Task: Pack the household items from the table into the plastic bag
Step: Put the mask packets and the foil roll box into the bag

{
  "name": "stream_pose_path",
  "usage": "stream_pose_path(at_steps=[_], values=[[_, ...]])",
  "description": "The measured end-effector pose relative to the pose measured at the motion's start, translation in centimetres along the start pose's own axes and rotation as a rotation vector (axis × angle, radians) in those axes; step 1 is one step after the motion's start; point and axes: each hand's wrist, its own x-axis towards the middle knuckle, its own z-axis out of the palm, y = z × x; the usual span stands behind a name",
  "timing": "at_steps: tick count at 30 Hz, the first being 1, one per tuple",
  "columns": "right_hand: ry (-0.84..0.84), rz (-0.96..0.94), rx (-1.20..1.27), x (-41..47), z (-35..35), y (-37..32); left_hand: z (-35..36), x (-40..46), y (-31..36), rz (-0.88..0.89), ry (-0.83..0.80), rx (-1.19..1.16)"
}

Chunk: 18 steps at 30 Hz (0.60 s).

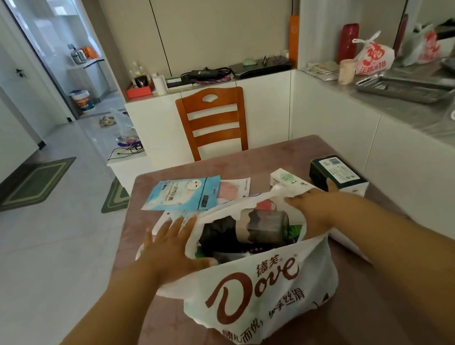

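Room with pale tiled floor (46,264), white cabinets and grey counter (423,110); orange wooden chair (213,120) stands at the far edge of the mauve tabletop (275,152). White printed plastic bag (263,296) sits at the tabletop's near middle, mouth upward toward the camera, a dark cylindrical container (261,226) lying crosswise inside. Left hand (169,247), fingers straight, presses the bag's left rim. Right hand (315,205) pinches the right rim. Beyond lie a dark green box (334,173), a white carton (287,181) and a light blue flat packet (181,196), near the far edge.
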Motion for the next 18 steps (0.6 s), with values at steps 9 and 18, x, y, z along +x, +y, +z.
stream_pose_path(at_steps=[9, 18], values=[[0.300, -0.233, 0.112, -3.1, -10.6, -5.2, -8.2, 2.2, 3.9, 0.115, 0.140, -0.370], [0.077, -0.174, 0.486, 14.5, -13.4, -8.1, -11.6, 12.8, -0.2, -0.411, -0.038, -1.095]])
